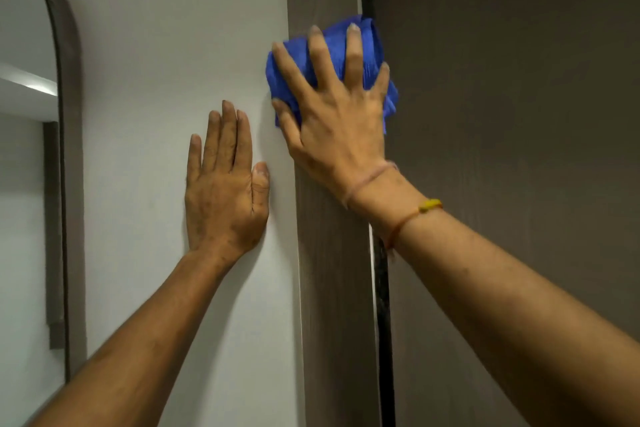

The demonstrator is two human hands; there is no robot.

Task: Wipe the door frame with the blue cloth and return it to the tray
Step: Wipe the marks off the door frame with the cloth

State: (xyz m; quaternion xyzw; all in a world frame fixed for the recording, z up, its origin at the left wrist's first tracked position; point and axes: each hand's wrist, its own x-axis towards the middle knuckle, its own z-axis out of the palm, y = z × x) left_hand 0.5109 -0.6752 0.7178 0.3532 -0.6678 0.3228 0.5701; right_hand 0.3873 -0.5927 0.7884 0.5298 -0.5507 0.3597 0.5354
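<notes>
A bunched blue cloth [369, 45] is pressed against the brown wood-grain door frame [332, 288], a vertical strip in the middle of the view. My right hand [334, 118] lies flat over the cloth with fingers spread, holding it to the frame. My left hand [225, 184] rests flat on the white wall [166, 45] left of the frame, fingers together, holding nothing. The tray is not in view.
A dark brown door [519, 114] fills the right side, with a narrow black gap [382, 305] between it and the frame. At the far left stands an arched mirror [24, 184] with a dark rim.
</notes>
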